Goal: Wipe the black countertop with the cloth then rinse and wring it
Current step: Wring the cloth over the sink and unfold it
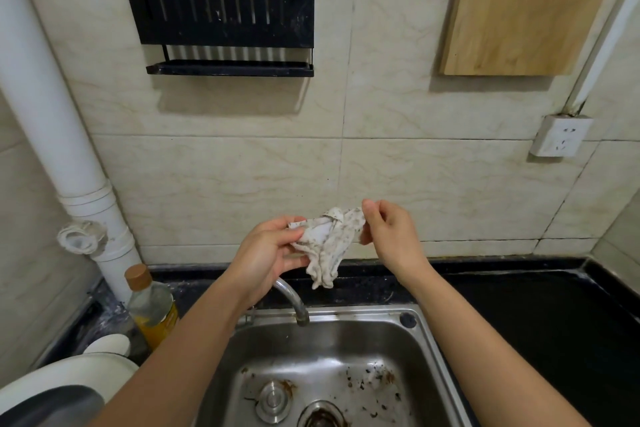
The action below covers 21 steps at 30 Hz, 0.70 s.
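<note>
The cloth was in the middle of the frame, held up in the air in front of the tiled wall, above the tap and the back rim of the sink. The left hand gripped its left end with curled fingers. The right hand pinched its right end between thumb and fingers, so that the cloth was spread a little between the two hands and its lower part hung down in folds.

The cloth carried many dark specks. The black bench, at the right of the frame, showed no crumbs that I could make out. From this I judged that the wiping was probably done and the work had gone over to the sink. No water came from the tap and the cloth was not twisted, so the rinsing seemed not finished and the wringing was not yet done.

The sink, at the bottom centre, held scattered dark crumbs on its right side, some rusty marks, a round metal plug and the drain strainer. I saw no standing water in it. At the lower left a clear bottle with a brown cap held yellow liquid in about its lower half. Below it stood a white bowl; whether it held anything, I could not tell.
</note>
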{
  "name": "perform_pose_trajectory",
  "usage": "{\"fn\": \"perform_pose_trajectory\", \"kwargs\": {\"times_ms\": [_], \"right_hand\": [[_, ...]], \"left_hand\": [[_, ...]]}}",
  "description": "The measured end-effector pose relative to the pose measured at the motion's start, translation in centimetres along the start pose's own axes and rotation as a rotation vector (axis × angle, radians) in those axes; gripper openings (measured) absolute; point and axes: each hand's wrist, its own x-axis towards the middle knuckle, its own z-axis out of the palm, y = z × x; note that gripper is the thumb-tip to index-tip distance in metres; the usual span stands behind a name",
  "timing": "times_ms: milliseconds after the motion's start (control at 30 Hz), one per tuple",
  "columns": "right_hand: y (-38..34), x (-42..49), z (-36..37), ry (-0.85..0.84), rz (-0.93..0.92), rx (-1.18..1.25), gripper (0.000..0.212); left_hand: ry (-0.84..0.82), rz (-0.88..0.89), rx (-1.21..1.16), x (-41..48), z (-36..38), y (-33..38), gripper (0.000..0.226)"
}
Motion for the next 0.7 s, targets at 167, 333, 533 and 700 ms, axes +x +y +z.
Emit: {"fn": "perform_pose_trajectory", "kwargs": {"times_ms": [167,333,533,700], "right_hand": [[-0.5,-0.4,0.1,-0.144,0.206,0.505,0.026],[-0.2,-1.2,1.1,-0.195,0.106,0.361,0.019],[0.5,-1.4,1.8,-0.209,0.09,0.49,0.007],[1.2,-1.3,1.6,-0.211,0.217,0.626,0.017]], "left_hand": [[0.052,0.065,0.153,-0.2,-0.2,-0.5,0.014],[0.02,0.038,0.103,-0.2,0.2,-0.9,0.008],[0.105,0.03,0.232,0.3,0.5,-1.6,0.044],[0.166,0.056,0.293,1.0,-0.2,-2.3,0.018]]}}
